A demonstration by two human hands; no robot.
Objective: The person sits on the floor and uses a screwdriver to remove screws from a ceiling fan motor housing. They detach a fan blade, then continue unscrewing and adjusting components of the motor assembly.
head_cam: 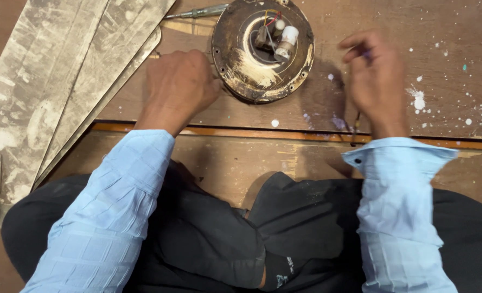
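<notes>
The round fan motor housing lies at the upper centre of the frame on a paint-spattered wooden board, with wires and a white cylindrical part in its open middle. The left hand rests against the housing's left rim, fingers curled under; whether they pinch anything cannot be told. The right hand, blurred, hovers right of the housing, fingers bent and close together. Dusty fan blades lie at upper left. A screwdriver lies near the top edge.
</notes>
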